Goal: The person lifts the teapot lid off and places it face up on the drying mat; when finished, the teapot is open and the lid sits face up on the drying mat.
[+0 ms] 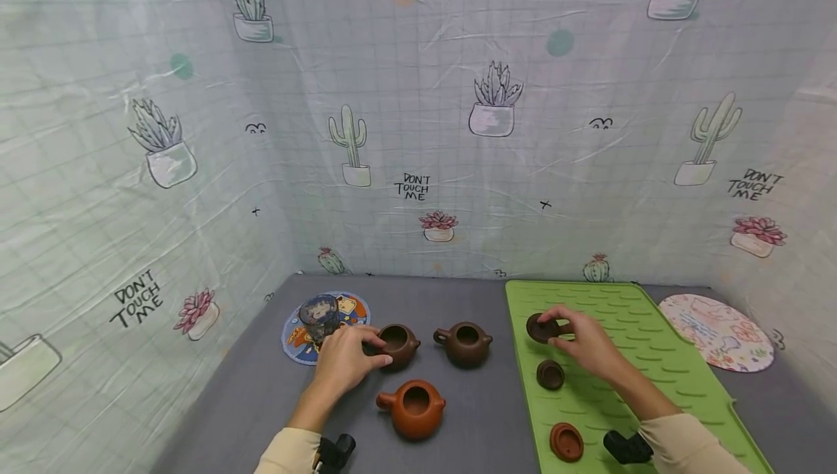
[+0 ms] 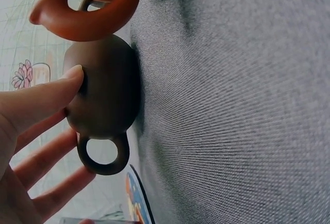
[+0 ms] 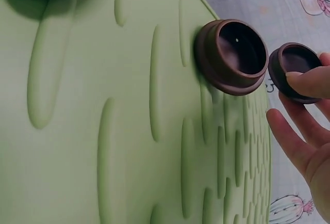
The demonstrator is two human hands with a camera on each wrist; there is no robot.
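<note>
My left hand [image 1: 343,359] holds a small dark brown teapot [image 1: 408,358] on the grey cloth, thumb on its near side and index finger at the far side. In the left wrist view the thumb presses on the teapot body [image 2: 111,90], and other fingers spread near its ring handle [image 2: 105,170]. Over the far left part of the green mat [image 1: 628,394], my right hand [image 1: 585,345] pinches a dark brown teapot lid [image 1: 540,328] by its edge. Another dark lid [image 3: 206,56] lies hollow side up on the mat, close to the held one. No lid covers the held teapot.
An orange-brown teapot [image 1: 418,427] stands nearer me, and a second dark teapot [image 1: 466,355] to the right. A reddish lid [image 1: 566,442] lies on the green mat's near end. At left, a glass [image 1: 319,320] stands on a round printed mat [image 1: 292,345]; another printed mat [image 1: 719,336] lies right.
</note>
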